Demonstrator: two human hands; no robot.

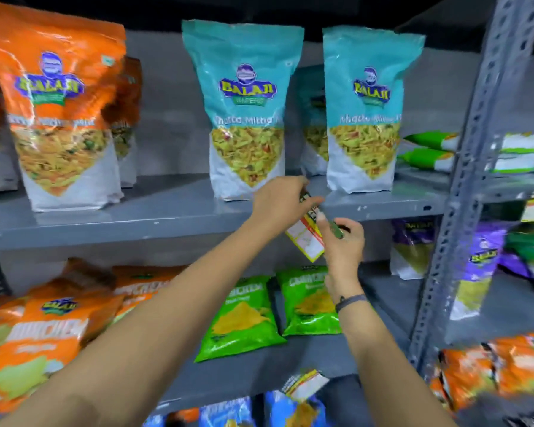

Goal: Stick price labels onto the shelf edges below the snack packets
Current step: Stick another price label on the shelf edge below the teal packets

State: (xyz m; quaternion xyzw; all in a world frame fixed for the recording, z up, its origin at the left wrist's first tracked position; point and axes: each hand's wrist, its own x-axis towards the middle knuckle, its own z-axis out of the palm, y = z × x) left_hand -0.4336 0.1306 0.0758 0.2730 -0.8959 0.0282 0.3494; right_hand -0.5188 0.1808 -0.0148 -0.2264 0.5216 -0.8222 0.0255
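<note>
Now my left hand and right hand pinch the price label; tilted, it may stick crooked on the shelf edge.

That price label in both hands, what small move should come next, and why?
Probably press the price label flat onto the grey shelf edge below the teal snack packets. The left hand and right hand hold it tilted at that edge, hanging partly below it.

"BALAJI WAFERS" on teal packet, "BALAJI" on orange packet
</note>
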